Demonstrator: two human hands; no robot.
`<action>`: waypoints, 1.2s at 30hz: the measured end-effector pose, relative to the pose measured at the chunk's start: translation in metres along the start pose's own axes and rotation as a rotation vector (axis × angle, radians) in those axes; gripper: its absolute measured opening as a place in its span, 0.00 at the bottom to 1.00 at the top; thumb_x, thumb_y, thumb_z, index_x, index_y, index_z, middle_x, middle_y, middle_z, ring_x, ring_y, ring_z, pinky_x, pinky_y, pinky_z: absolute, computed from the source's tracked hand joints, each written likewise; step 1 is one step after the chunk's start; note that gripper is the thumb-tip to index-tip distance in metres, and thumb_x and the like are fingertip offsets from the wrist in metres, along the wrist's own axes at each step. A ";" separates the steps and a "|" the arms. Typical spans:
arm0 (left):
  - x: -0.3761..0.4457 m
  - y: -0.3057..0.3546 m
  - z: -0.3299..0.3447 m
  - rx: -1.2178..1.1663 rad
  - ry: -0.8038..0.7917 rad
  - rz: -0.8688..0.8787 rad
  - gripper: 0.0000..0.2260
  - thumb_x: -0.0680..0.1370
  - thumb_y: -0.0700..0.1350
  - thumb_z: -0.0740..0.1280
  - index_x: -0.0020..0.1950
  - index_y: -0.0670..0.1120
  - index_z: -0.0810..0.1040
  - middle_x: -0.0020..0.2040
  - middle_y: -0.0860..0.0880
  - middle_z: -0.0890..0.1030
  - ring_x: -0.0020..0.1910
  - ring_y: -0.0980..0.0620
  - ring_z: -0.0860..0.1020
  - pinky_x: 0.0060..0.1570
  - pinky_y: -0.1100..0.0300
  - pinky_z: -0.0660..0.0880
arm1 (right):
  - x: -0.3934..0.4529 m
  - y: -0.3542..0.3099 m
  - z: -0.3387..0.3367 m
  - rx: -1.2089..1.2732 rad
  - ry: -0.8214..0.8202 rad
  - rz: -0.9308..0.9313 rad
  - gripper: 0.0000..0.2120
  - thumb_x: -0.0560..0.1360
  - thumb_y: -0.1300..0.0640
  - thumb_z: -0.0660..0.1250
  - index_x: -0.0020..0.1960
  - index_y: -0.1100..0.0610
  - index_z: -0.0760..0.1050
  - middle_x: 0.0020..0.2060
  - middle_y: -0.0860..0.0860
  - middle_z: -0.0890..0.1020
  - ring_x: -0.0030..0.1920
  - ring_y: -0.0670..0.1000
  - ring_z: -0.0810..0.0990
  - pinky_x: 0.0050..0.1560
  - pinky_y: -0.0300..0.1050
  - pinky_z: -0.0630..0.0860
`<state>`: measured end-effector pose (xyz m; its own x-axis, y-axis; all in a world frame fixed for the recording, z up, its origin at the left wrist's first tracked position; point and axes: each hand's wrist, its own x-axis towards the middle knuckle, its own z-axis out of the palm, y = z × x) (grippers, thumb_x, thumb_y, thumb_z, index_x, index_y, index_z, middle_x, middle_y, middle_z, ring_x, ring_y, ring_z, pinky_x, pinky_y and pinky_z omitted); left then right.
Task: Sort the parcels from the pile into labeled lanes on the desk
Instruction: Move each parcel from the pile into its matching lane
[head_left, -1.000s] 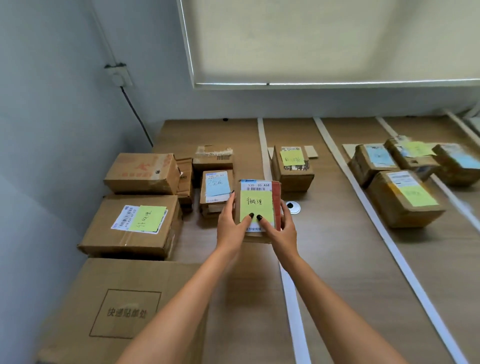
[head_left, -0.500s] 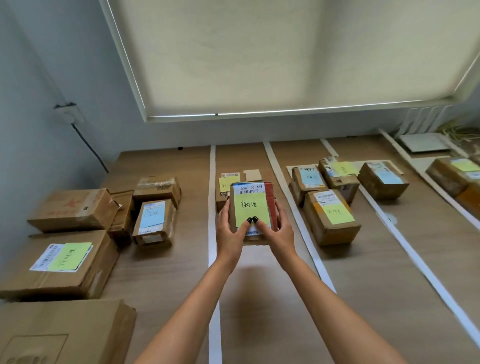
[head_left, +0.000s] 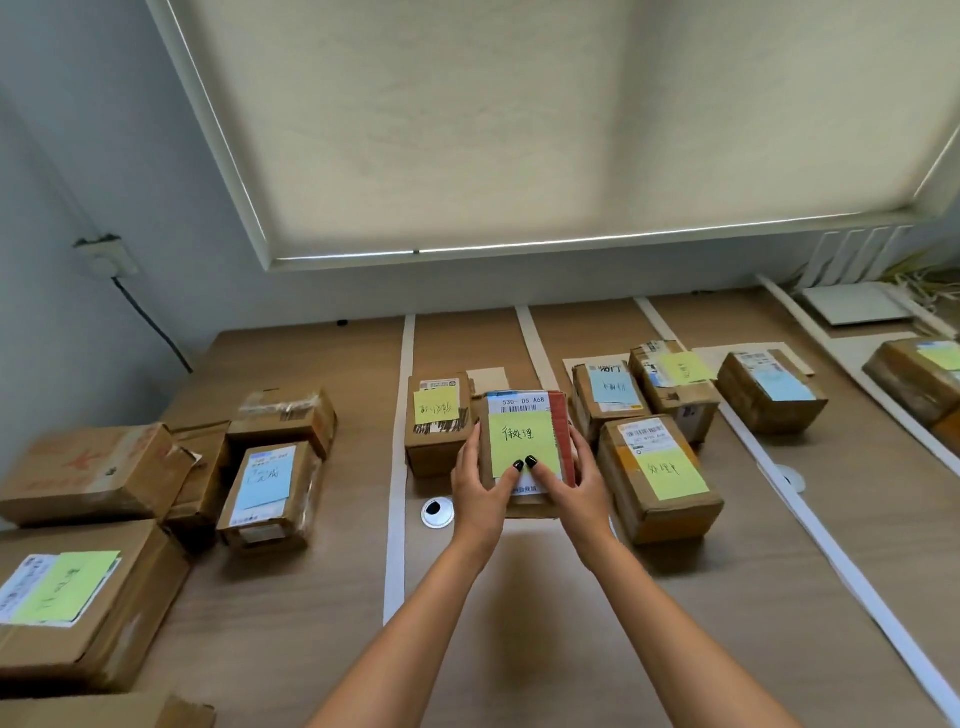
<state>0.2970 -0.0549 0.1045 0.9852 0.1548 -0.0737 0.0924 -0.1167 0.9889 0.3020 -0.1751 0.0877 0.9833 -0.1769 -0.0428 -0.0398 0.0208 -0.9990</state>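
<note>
I hold a small cardboard parcel (head_left: 524, 436) with a yellow-green handwritten note and a barcode label between both hands. My left hand (head_left: 480, 493) grips its left side and my right hand (head_left: 576, 488) its right side, both thumbs pressing on the note. The parcel is over the second lane, between two white tape strips (head_left: 396, 499), just in front of and right of a parcel with a yellow note (head_left: 436, 423). The pile of unsorted boxes (head_left: 270, 493) lies at the left of the wooden desk (head_left: 322, 613).
The lane to the right holds several parcels with blue and yellow notes, such as one box (head_left: 660, 478) close beside my right hand. More boxes (head_left: 919, 379) sit at far right. A round cable grommet (head_left: 437, 512) lies by my left wrist. A large box (head_left: 67, 603) fills the near-left corner.
My view swung to the right and the held parcel travelled from the tape line into the second lane, moving forward toward the parcel with the yellow note. Both hands kept their grip.
</note>
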 end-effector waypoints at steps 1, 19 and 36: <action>0.009 -0.002 0.004 -0.005 -0.003 -0.010 0.31 0.76 0.41 0.68 0.74 0.57 0.58 0.70 0.50 0.66 0.70 0.50 0.64 0.66 0.46 0.70 | 0.010 0.004 -0.002 0.010 -0.005 0.011 0.32 0.72 0.56 0.72 0.70 0.43 0.61 0.60 0.49 0.78 0.57 0.45 0.78 0.51 0.41 0.79; 0.180 -0.084 0.066 0.121 -0.064 -0.127 0.34 0.77 0.39 0.64 0.77 0.51 0.49 0.74 0.50 0.62 0.73 0.52 0.62 0.71 0.49 0.62 | 0.194 0.103 0.011 -0.159 -0.022 0.123 0.31 0.72 0.55 0.71 0.71 0.50 0.62 0.62 0.51 0.77 0.62 0.50 0.75 0.63 0.52 0.74; 0.199 -0.071 0.074 0.218 0.109 -0.071 0.30 0.74 0.32 0.65 0.74 0.47 0.62 0.70 0.48 0.68 0.68 0.51 0.66 0.61 0.66 0.61 | 0.210 0.092 0.011 -0.593 0.023 -0.106 0.37 0.68 0.47 0.72 0.73 0.48 0.60 0.65 0.50 0.74 0.64 0.49 0.72 0.61 0.42 0.68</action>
<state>0.4971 -0.0884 0.0101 0.9549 0.2733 -0.1162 0.2015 -0.3088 0.9295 0.5070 -0.2000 -0.0135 0.9834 -0.1698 0.0638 -0.0406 -0.5489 -0.8349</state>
